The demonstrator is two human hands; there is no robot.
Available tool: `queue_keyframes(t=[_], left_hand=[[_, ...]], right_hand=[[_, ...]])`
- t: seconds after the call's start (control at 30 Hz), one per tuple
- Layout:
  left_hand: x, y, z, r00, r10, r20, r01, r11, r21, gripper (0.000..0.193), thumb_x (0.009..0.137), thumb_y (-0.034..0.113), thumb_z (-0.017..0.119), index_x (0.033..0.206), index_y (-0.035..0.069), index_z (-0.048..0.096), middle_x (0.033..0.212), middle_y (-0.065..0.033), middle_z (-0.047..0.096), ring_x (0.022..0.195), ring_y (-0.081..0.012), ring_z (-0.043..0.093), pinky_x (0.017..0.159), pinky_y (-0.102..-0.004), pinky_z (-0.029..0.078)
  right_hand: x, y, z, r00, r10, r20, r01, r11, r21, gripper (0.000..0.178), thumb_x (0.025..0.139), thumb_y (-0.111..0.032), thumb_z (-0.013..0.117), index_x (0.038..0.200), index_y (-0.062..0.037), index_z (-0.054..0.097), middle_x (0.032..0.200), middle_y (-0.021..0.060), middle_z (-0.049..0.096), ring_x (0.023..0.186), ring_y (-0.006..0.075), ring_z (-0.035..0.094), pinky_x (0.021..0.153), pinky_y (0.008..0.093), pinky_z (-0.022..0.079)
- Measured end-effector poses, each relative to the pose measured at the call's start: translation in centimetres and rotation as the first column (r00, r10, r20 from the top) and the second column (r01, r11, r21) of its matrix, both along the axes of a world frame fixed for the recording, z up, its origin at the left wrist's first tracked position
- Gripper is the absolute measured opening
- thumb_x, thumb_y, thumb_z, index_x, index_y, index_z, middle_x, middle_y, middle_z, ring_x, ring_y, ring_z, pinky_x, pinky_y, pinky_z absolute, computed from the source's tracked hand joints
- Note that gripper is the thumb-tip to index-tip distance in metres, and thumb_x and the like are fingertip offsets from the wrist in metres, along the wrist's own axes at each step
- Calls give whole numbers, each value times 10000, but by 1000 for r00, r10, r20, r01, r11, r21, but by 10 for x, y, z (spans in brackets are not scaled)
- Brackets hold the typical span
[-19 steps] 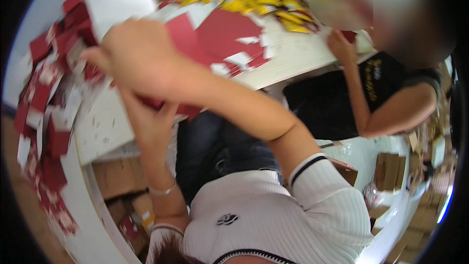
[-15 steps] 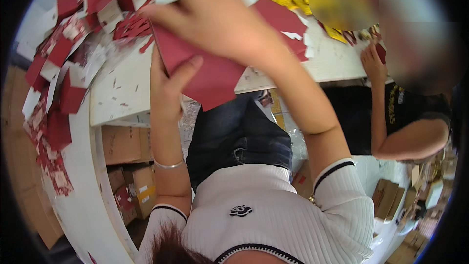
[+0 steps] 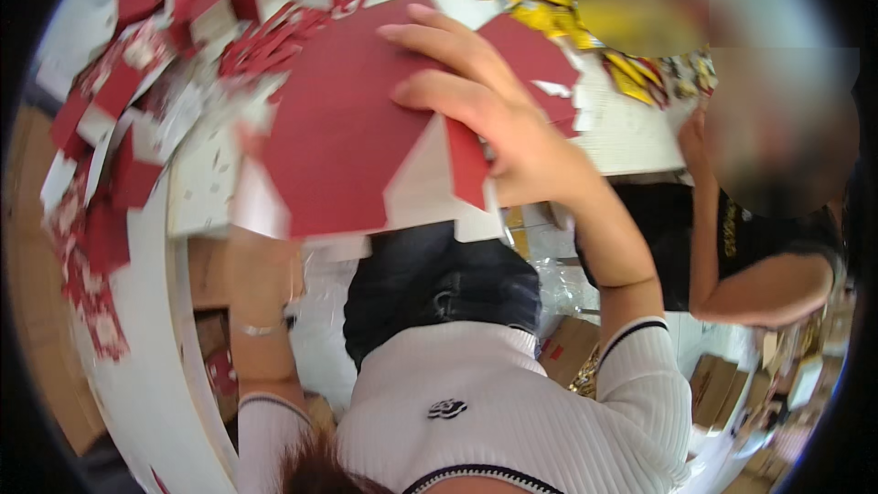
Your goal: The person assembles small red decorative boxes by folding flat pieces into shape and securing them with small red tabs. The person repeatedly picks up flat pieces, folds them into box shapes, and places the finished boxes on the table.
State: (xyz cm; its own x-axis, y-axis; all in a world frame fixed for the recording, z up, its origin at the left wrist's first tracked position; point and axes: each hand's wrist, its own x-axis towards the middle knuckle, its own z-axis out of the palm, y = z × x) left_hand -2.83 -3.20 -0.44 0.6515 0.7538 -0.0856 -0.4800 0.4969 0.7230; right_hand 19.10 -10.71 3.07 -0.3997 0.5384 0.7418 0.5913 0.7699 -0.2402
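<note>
Worktable: white tabletop (image 3: 631,137) is seen beyond both hands, strewn with card and small packets.
Blank: red cardboard box blank with white inner faces (image 3: 338,128) is held up between the hands, near edge above the lap.
Right hand: (image 3: 508,128) fingers are spread slightly apart and laid across the red face; the thumb is hidden, so whether the blank is clamped cannot be told.
Left hand: (image 3: 265,265) it is blurred and partly covered by a pale flap (image 3: 259,201) at the blank's near left corner; its grip cannot be told.
Folds made: a white triangular fold (image 3: 421,178) and a narrow red flap (image 3: 466,169) are turned out beside the right palm; the blank is judged only partly shaped.
Folds left: no closed box is seen here; the pale flap and a white tab (image 3: 477,224), just below the right hand, hang loose.
Flat stock: another red cardboard sheet (image 3: 526,50) is left lying just beyond the right hand.
Shaped boxes: red-and-white cardboard boxes (image 3: 203,2) are heaped beyond the left hand, apparently folded already; red paper strips (image 3: 274,41) are piled nearer.
Packets: shiny yellow packets (image 3: 544,16) are scattered farther beyond the right hand.
</note>
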Motion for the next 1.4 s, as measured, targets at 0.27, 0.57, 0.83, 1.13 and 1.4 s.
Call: queue_keyframes(t=[0.27, 0.57, 0.83, 1.13, 1.4], left_hand=[[30, -19, 5, 769, 620, 155, -339, 190, 921, 1166, 592, 704, 598, 1352, -12, 79, 1348, -234, 250, 1262, -344, 259, 1018, -465, 252], [49, -44, 11, 740, 667, 85, -523, 491, 697, 524, 682, 93, 472, 1176, -31, 348, 1137, -156, 433, 1115, -264, 401, 992, -409, 287], [37, -24, 7, 951, 109, 291, -276, 727, 629, 761, 817, 411, 489, 1334, -43, 162, 1334, -234, 285, 1257, -303, 281, 1041, -419, 194], [34, -16, 14, 978, 191, 82, -196, 711, 675, 563, 796, 14, 467, 1325, 22, 274, 1311, -138, 363, 1184, -185, 374, 986, -298, 282], [29, -8, 0, 919, 360, 162, -378, 686, 621, 358, 751, -79, 447, 1101, -4, 464, 1158, -131, 481, 1111, -180, 430, 966, -306, 310]], right_hand=[[-19, 10, -13, 911, 145, -386, -157, 988, 1, 811, 525, -232, 800, 1182, -44, 364, 1164, 156, 392, 1110, 322, 370, 958, 398, 298], [-35, 10, -22, 832, 87, -547, -95, 995, 14, 588, 724, -44, 579, 1259, -18, 338, 1239, 160, 340, 1208, 298, 289, 1001, 357, 223], [-35, 5, -30, 482, -105, -870, -127, 974, -188, 485, 693, 85, 541, 1147, -50, 438, 1112, 55, 449, 1055, 148, 422, 924, 270, 316], [-48, 8, -33, 476, -105, -873, -164, 965, -205, 478, 725, 89, 534, 1164, -37, 390, 1177, 83, 412, 1127, 171, 386, 970, 280, 273], [-38, 9, -38, 521, 48, -852, -389, 902, -187, 471, 761, -122, 584, 1194, -36, 422, 1266, 100, 343, 1215, 201, 296, 1002, 315, 216]])
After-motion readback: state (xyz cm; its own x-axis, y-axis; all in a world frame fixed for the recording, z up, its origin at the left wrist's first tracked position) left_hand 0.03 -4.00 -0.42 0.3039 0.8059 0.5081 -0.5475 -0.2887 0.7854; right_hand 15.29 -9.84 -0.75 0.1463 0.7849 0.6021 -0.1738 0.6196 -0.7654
